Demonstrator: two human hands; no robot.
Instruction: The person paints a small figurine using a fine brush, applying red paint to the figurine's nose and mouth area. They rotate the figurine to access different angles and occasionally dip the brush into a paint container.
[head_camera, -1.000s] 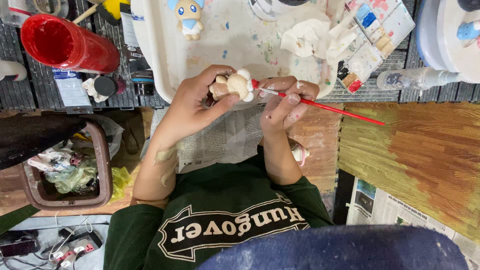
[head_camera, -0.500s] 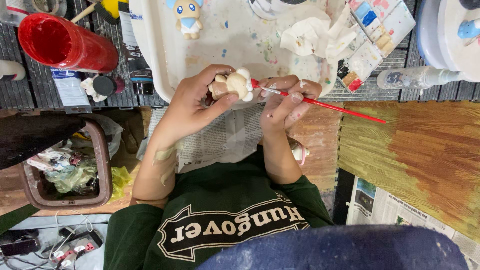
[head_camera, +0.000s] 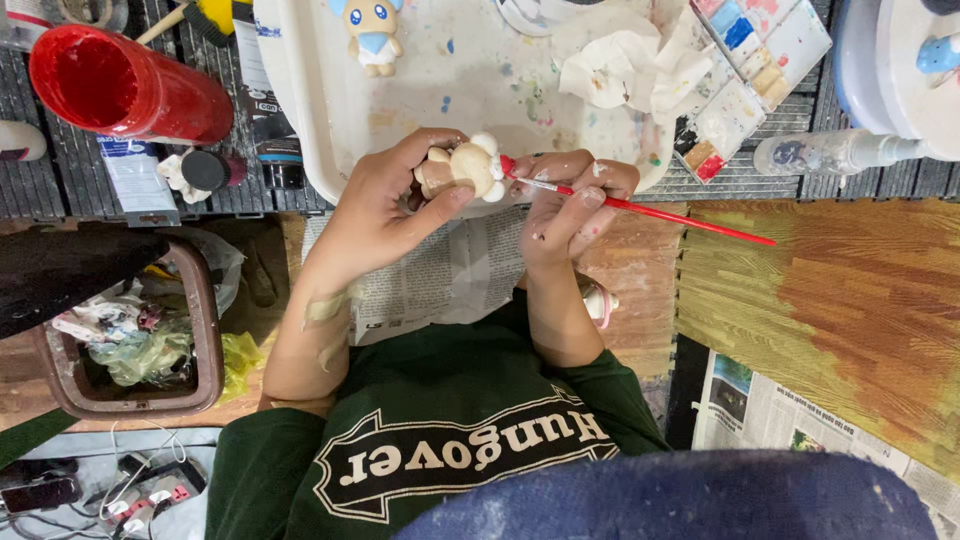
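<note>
Two hands are painting a small figurine over a paint-spattered tray.

The left hand is gripping the small cream figurine, fingers curled and clamped around it, just above the near edge of the white tray. The right hand is pinching a red-handled paintbrush, fingers closed together on it, its tip touching the figurine's right side. A painted blue-eared figurine is standing farther off on the tray, a watercolour palette is lying to the right, and a red cup is lying far left.
</note>
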